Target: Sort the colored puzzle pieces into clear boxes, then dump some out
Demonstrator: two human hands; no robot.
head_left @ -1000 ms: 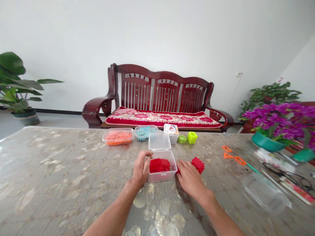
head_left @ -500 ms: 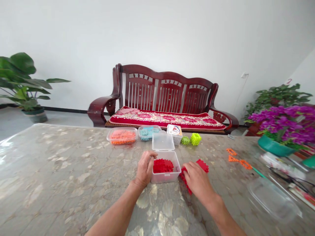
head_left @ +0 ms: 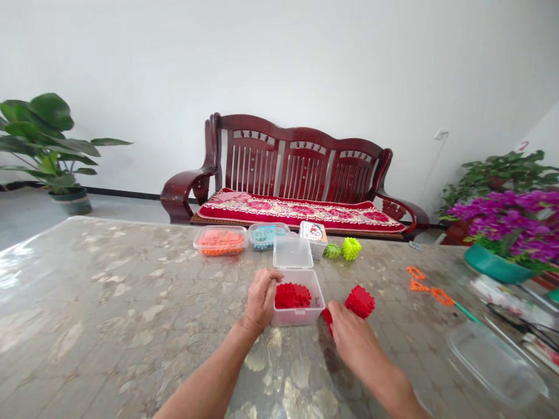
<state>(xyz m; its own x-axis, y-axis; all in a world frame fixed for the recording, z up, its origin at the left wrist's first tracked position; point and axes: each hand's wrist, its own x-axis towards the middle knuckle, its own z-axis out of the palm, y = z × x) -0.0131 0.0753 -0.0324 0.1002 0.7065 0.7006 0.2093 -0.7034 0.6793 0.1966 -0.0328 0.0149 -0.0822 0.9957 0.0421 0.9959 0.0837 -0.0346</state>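
In the head view a clear plastic box (head_left: 301, 316) stands on the table with its hinged lid (head_left: 293, 252) tipped back. Red toothed plastic pieces (head_left: 292, 295) lie inside it. My left hand (head_left: 261, 297) grips the box's left wall, fingers curled over the rim. Right of the box, my right hand (head_left: 348, 326) is closed around a red piece (head_left: 326, 319), mostly hidden by the fingers. Just beyond that hand, a red toothed block (head_left: 360, 301) rests on the table.
Behind the box stand a tub of orange pieces (head_left: 220, 241), a tub of blue pieces (head_left: 267, 237), a labelled box (head_left: 313, 234) and two green spiky balls (head_left: 351, 248). Orange pieces (head_left: 442, 297), a clear lid (head_left: 493, 361) and a flowerpot (head_left: 495, 265) are at the right.
My right hand has slid slightly down, off the red block, which now shows more fully. My left hand stays on the box. The whole view has shifted a little.
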